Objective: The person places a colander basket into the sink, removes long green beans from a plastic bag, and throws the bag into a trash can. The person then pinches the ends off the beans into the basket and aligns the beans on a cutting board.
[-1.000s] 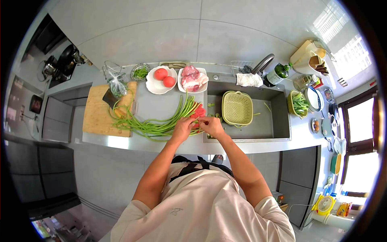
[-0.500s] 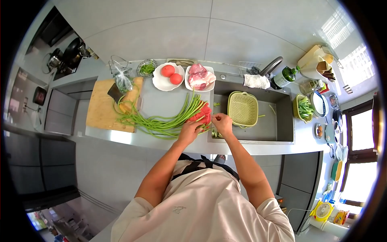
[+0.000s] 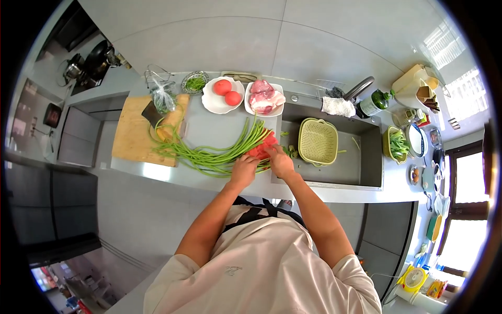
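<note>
A bunch of long green beans curves across the counter, one end reaching the cutting board and the other resting on a red plastic bag. My left hand is at the near side of this bunch, its fingers curled onto the beans beside the bag. Close to its right, at the sink's left edge, my right hand has its fingers bent together over the bean tips and the bag. Whatever is between the right fingertips is too small to make out.
A wooden cutting board with a cleaver lies left. Behind are a plate of tomatoes, a plate of raw meat and a bowl of chopped greens. A green basket sits inside the sink with scraps.
My right hand has moved left and slightly down, from over the sink's edge to the bean tips. My left hand stays on the bunch. The view has shifted slightly.
</note>
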